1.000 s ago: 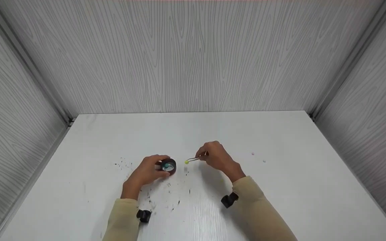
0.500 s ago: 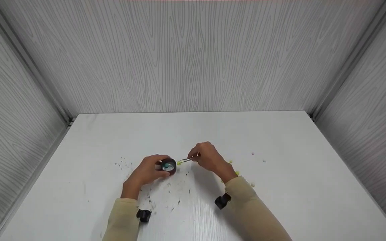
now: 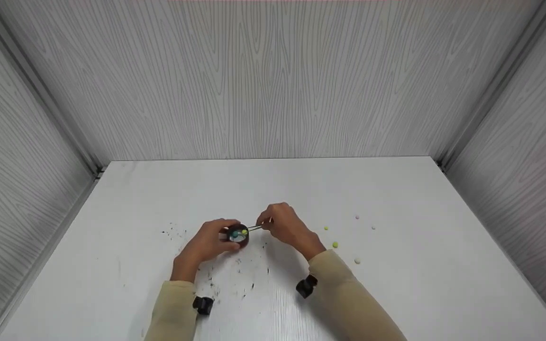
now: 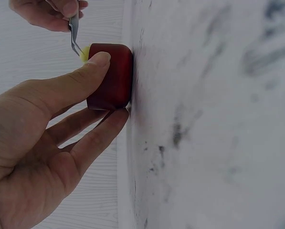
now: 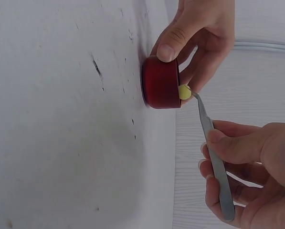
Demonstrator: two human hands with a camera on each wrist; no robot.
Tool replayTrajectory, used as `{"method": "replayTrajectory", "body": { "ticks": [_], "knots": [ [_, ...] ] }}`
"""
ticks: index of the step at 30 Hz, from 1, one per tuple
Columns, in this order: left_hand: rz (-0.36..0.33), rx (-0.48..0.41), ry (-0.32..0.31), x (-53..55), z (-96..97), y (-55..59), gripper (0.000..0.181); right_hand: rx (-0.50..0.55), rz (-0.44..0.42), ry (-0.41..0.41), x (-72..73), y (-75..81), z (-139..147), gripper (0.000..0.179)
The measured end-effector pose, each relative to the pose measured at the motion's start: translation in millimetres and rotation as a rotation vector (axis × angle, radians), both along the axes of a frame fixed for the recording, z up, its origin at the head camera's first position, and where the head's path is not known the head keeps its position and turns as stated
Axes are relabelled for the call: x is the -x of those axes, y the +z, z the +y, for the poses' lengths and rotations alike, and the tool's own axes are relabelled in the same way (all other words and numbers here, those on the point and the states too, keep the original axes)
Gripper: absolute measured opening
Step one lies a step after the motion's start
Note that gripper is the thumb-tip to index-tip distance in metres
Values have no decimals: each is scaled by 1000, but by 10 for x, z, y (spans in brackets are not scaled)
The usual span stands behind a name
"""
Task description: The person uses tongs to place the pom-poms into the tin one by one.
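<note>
My left hand (image 3: 209, 242) grips a small dark red cup (image 5: 160, 83) that stands on the white table, thumb on one side and fingers on the other. Inside the cup, in the head view, a teal ball (image 3: 234, 234) is visible. My right hand (image 3: 285, 225) pinches bent-tip metal tweezers (image 5: 216, 164) between thumb and fingers. At their tips is a pale yellow ball (image 5: 184, 92), right at the cup's rim. How deep the ball sits in the cup is hard to tell.
To the right lie loose small balls: a larger yellow-green ball (image 3: 335, 245), a smaller yellow ball (image 3: 326, 228), a cream ball (image 3: 357, 261), a pink ball (image 3: 357, 217) and a pale ball (image 3: 373, 228). Dark marks (image 3: 253, 286) spot the table. Grey wood-grain panels (image 3: 273, 80) enclose it.
My right hand has moved left with the tweezers, bringing the yellow ball from beside the cup to its opening. The loose balls hidden behind that arm now show. My left hand stays still.
</note>
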State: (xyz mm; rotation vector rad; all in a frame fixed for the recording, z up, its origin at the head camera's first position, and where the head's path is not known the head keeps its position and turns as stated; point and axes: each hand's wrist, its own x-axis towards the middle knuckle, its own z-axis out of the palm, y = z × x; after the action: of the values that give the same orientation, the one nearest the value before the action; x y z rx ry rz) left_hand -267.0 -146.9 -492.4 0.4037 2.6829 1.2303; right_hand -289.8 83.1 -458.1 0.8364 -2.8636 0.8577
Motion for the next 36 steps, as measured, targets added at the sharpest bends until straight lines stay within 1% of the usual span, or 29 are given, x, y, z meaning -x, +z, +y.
{"method": "replayTrajectory", "body": {
  "ticks": [4, 12, 21, 25, 30, 36],
  "knots": [
    [1, 1, -2, 10, -2, -8, 57, 8, 20, 14, 20, -29, -28, 19],
    [8, 11, -2, 15, -1, -19, 57, 16, 6, 6, 41, -82, -65, 20],
    [6, 23, 0, 14, -1, -15, 56, -14, -46, -47, 28, -93, -107, 22],
    [11, 24, -4, 10, 1, -10, 55, -17, -37, -49, 29, -99, -109, 21],
    [31, 24, -11, 3, 1, -1, 54, -19, 10, -13, 45, -112, -82, 19],
    [26, 26, -2, -2, 5, 6, 54, -10, 9, -13, 42, -100, -21, 18]
  ]
}}
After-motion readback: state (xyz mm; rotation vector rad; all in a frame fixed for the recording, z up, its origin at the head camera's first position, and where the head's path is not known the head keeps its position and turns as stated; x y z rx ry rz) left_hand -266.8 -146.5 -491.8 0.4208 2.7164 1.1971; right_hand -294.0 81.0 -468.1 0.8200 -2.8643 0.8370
